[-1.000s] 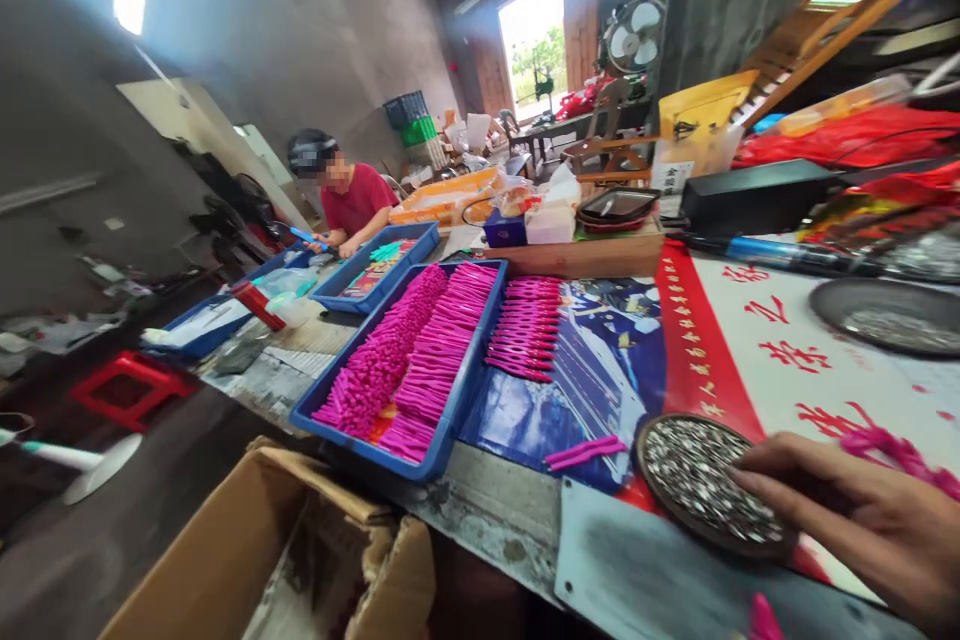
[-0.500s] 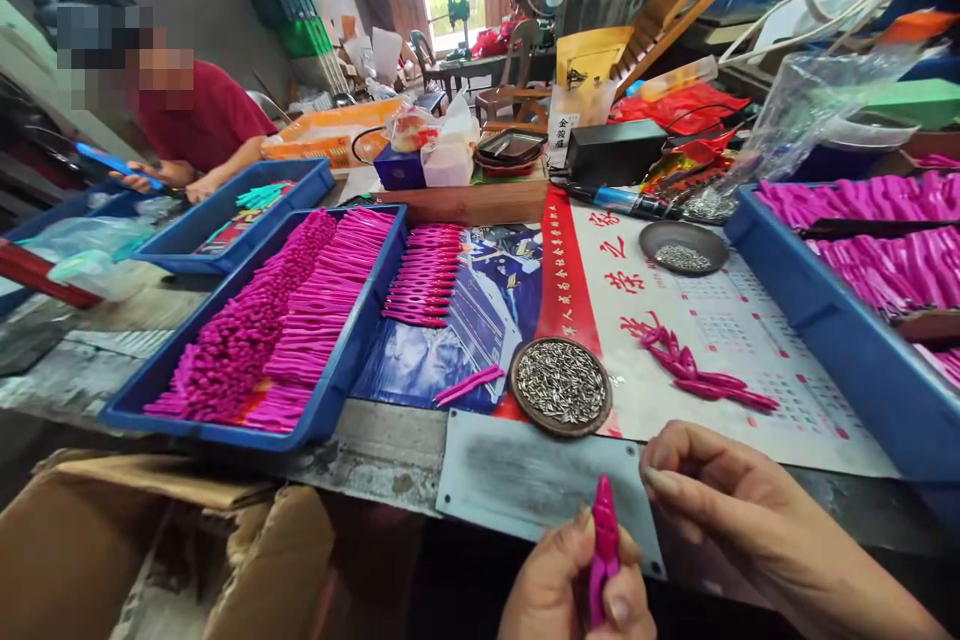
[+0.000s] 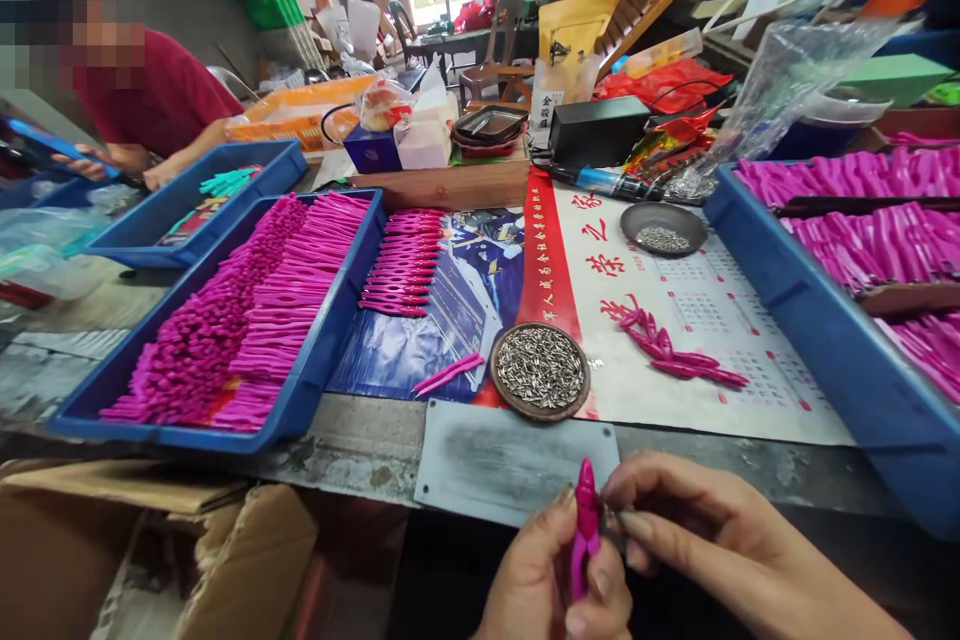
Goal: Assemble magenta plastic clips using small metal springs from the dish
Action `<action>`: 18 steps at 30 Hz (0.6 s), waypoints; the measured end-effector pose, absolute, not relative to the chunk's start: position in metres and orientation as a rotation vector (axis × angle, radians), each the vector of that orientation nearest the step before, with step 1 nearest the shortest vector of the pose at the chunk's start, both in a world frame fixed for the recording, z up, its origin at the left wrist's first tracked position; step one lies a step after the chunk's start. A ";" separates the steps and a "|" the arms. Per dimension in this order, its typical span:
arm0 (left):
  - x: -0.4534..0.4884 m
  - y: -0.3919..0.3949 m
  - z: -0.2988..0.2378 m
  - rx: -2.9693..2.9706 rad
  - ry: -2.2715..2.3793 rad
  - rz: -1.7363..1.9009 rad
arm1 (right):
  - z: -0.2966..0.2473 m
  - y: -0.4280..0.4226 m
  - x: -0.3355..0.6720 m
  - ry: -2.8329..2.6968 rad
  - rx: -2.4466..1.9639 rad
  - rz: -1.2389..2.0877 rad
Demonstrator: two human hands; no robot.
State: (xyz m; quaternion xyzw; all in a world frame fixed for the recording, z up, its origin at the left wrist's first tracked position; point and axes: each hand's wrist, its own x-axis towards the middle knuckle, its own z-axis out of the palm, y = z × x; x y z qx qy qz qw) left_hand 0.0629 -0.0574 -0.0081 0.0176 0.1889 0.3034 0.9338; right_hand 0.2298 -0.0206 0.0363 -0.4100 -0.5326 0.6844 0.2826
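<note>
My left hand (image 3: 559, 575) is closed around a pink plastic plier-shaped piece (image 3: 586, 510), held upright with its pointed tip up and its two legs down. Close beside it, my right hand (image 3: 697, 520) is in a pinch at the piece's right side; whatever lies between its fingertips is too small to make out. Both hands are in front of a grey metal plate (image 3: 510, 465) at the bench edge. Behind the plate sits a round dish (image 3: 540, 372) full of small metal pins. A few loose pink pieces (image 3: 679, 355) lie on the calendar sheet.
A blue tray (image 3: 292, 420) of stacked pink parts stands left, and another blue tray (image 3: 817, 350) of pink pieces right. Beside the left tray lies a row of pink pieces (image 3: 401, 265). A smaller dish (image 3: 664, 228) holds metal bits. Another person (image 3: 161, 80) sits at far left.
My right hand has moved left to the pink piece in my left hand, closing the gap between them. The whole view has shifted slightly.
</note>
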 end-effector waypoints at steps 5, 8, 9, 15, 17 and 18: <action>0.064 -0.057 -0.007 0.021 0.486 0.645 | 0.035 -0.023 0.226 -1.516 -1.116 1.746; 0.065 -0.057 -0.006 -0.007 0.542 0.683 | 0.033 -0.026 0.225 -1.668 -1.165 1.623; 0.065 -0.058 -0.006 -0.021 0.557 0.695 | 0.033 -0.027 0.224 -1.723 -1.175 1.581; 0.067 -0.060 -0.010 -0.062 0.600 0.767 | 0.036 -0.029 0.221 -1.935 -1.207 1.405; 0.067 -0.061 -0.012 -0.062 0.592 0.791 | 0.036 -0.031 0.220 -1.967 -1.236 1.357; 0.067 -0.061 -0.013 -0.053 0.589 0.800 | 0.035 -0.032 0.220 -1.980 -1.250 1.330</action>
